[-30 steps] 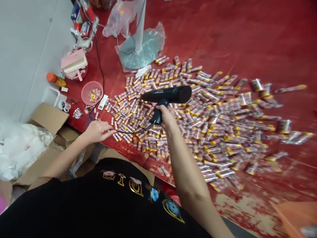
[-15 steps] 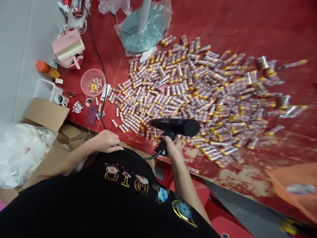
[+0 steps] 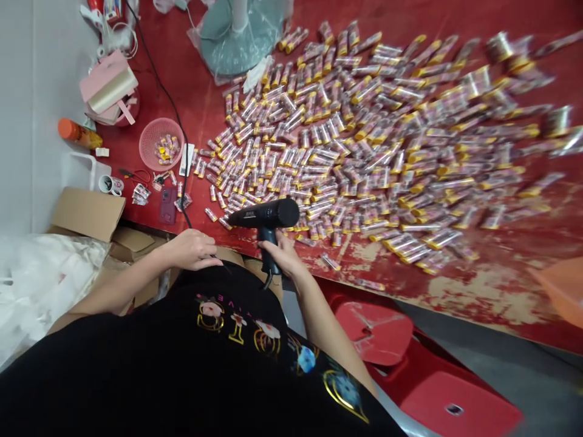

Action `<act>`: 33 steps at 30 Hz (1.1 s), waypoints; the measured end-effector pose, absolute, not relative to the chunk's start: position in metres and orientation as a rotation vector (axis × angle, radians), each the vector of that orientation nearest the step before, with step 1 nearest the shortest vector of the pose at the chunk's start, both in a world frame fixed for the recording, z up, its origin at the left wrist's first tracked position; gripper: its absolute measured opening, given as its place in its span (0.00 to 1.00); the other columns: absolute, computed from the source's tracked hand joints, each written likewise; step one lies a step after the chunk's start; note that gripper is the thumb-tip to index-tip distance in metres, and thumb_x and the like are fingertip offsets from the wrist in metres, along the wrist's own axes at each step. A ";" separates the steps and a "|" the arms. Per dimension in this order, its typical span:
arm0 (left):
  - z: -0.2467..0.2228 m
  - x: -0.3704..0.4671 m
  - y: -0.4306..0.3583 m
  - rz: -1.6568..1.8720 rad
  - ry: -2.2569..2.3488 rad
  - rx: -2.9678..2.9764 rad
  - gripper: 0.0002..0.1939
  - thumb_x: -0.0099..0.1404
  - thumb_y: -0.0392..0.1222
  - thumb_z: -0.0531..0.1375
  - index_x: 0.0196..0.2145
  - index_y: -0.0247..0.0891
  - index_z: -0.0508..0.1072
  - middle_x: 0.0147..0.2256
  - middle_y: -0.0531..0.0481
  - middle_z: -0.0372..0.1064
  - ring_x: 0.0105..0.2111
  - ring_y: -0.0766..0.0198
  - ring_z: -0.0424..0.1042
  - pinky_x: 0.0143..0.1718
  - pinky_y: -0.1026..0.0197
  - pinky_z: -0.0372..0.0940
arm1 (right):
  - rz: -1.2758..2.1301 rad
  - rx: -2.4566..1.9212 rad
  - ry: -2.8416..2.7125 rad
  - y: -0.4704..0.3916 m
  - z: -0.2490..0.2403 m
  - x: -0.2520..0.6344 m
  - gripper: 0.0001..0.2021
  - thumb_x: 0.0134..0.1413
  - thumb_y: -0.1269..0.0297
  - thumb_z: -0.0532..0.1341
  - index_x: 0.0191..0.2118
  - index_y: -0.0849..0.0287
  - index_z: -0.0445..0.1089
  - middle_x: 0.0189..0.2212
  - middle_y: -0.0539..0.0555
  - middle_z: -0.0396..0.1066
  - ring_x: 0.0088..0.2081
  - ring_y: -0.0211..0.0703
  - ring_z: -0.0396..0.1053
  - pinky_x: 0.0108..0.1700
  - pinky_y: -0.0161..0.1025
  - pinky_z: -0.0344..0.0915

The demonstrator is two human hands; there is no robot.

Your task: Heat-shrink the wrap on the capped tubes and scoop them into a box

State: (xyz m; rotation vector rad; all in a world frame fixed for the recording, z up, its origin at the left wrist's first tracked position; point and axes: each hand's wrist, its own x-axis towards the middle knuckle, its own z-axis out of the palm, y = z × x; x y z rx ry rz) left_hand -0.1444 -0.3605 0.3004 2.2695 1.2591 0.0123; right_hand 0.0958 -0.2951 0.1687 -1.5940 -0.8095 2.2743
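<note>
In the head view, the right hand (image 3: 285, 252) has its fingers wrapped round the handle of a black hair dryer (image 3: 264, 215). The dryer looks like smooth, hard plastic. Its long, round body sits just past those fingers, with the thin end to the left and the fat, round end to the right. The left hand (image 3: 194, 249) curls its fingers round a thin black cord (image 3: 185, 145). That cord runs away from the left fingers in a long, bendy line.

Past the right fingers, lots of little tubes (image 3: 319, 158) lie spread over a red table (image 3: 410, 15). They are shiny and see-through, pink inside, with yellow ends. Near the right fingers, the table's edge has worn, pale patches.

Past the left fingers lies a flat purple phone (image 3: 167, 205). Farther off is a round pink plastic basket (image 3: 144, 142) full of holes, with small bits in it. To its left are a white mug (image 3: 109, 185) and a bottle (image 3: 79, 132) with an orange lid. Left of the left fingers, a stiff brown cardboard flap (image 3: 88, 212) sticks up beside a crinkly white plastic bag (image 3: 45, 285). Behind the right fingers, to the right, is a smooth red stool (image 3: 378, 340).
</note>
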 end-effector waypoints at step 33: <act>0.274 -0.070 -0.324 -0.160 1.148 2.447 0.26 0.74 0.57 0.51 0.30 0.36 0.76 0.26 0.48 0.71 0.27 0.64 0.71 0.28 0.61 0.59 | 1.508 -1.526 -0.160 -0.329 0.133 0.231 0.17 0.34 0.62 0.66 0.35 0.60 0.71 0.26 0.49 0.72 0.21 0.34 0.65 0.20 0.31 0.63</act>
